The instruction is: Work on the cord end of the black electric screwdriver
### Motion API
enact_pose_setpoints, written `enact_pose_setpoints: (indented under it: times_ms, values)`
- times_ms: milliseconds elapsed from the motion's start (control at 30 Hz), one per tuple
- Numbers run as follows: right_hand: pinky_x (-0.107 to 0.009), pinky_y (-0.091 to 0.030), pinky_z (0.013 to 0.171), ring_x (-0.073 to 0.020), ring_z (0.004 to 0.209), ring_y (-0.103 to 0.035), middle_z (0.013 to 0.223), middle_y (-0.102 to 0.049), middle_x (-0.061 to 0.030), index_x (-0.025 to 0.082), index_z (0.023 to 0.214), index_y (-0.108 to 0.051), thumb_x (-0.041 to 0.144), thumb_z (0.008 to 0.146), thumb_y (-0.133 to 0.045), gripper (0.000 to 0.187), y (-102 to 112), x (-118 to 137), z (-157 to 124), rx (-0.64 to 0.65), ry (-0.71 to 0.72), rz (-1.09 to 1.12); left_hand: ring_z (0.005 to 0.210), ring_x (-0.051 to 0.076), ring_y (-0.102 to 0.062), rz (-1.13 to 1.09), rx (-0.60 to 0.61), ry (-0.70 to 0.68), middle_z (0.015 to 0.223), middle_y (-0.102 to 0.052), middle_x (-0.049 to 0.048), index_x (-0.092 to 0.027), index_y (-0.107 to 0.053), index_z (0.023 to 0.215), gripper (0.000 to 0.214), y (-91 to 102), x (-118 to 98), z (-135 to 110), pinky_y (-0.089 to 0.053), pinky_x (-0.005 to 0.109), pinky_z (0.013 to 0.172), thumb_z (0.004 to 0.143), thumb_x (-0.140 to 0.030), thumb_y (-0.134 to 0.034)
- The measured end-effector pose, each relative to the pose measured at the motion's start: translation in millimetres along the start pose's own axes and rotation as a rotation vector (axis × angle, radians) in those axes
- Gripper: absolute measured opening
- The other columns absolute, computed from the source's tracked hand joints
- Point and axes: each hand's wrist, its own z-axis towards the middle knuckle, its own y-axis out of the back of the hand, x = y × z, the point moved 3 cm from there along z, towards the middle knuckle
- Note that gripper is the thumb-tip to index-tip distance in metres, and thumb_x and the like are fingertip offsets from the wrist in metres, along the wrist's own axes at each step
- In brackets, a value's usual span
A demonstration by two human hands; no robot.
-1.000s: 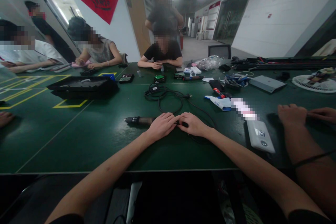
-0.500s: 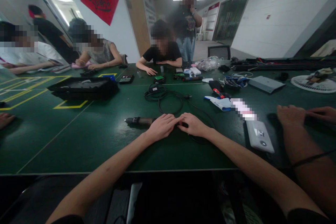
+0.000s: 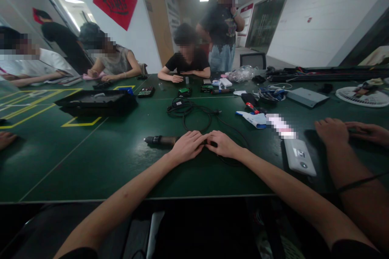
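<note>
An inline electric screwdriver (image 3: 164, 140) lies on the green table, its bit end pointing left. My left hand (image 3: 188, 145) is draped over its body, fingers together and bent around it. At the tool's tail end, my right hand (image 3: 223, 143) has its fingers curled, with their tips meeting those of my left hand. The right end of the tool is mostly hidden under both hands. A coiled black cable (image 3: 194, 113) with a plug rests just beyond my hands.
A black tray (image 3: 97, 103) stands at the left. To the right lie a pale phone-like device (image 3: 299, 158), a blue-and-white packet (image 3: 255, 119) and a grey flat box (image 3: 308, 97). A co-worker's hands (image 3: 332, 131) are at the far right; several people sit or stand around.
My hands and the screwdriver stay put. The standing person has shifted right. The person opposite has drawn a hand back, and the co-worker's hand at right has moved slightly left.
</note>
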Motion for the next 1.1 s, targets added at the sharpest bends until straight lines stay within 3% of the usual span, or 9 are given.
enact_pose_setpoints:
  times_ms: [133,267,467,600,1100]
  values:
    - [-0.039,-0.049,0.092,-0.0228,0.098,-0.062,0.103,-0.071,-0.0085,0.018,0.089,-0.065,0.019,0.095,-0.068,0.007,-0.3,0.7,-0.5,-0.009,-0.004,0.003,0.124,0.025,-0.057,-0.006,0.011,-0.018,0.126,-0.065,0.0096,-0.023,-0.03,0.162,0.063,-3.6,0.2,-0.8,-0.049,0.04,0.102,0.103,-0.02,-0.05]
    - [-0.039,-0.049,0.091,-0.0225,0.098,-0.062,0.106,-0.071,-0.008,0.019,0.088,-0.063,0.016,0.095,-0.068,0.009,0.5,2.4,-0.2,-0.014,0.005,0.008,0.117,0.025,-0.06,0.009,-0.025,0.041,0.123,-0.065,0.0103,-0.022,-0.031,0.162,0.061,-3.1,1.0,0.2,-0.051,0.039,0.097,0.104,-0.025,-0.051]
    - [-0.037,-0.049,0.09,-0.0218,0.095,-0.063,0.099,-0.071,-0.0072,0.019,0.086,-0.064,0.017,0.094,-0.069,0.009,0.8,3.1,0.5,-0.029,-0.009,0.004,0.125,0.025,-0.057,-0.008,0.015,-0.015,0.125,-0.065,0.0094,-0.023,-0.029,0.163,0.065,-2.1,-1.0,0.1,-0.049,0.04,0.102,0.102,-0.019,-0.05]
    - [-0.037,-0.048,0.087,-0.0215,0.094,-0.062,0.101,-0.072,-0.0069,0.019,0.084,-0.063,0.017,0.094,-0.069,0.011,2.3,4.4,0.4,-0.023,-0.004,0.003,0.118,0.026,-0.06,0.013,-0.013,0.037,0.124,-0.065,0.0104,-0.021,-0.03,0.163,0.062,-2.0,0.6,0.2,-0.05,0.04,0.099,0.104,-0.025,-0.051]
    - [-0.038,-0.049,0.09,-0.0223,0.096,-0.062,0.1,-0.07,-0.0078,0.018,0.089,-0.066,0.019,0.094,-0.069,0.006,2.0,4.2,-0.5,-0.009,-0.019,-0.012,0.125,0.024,-0.057,-0.007,0.005,-0.033,0.122,-0.067,0.0084,-0.024,-0.026,0.165,0.065,-1.7,-1.5,-0.4,-0.049,0.04,0.102,0.104,-0.019,-0.048]
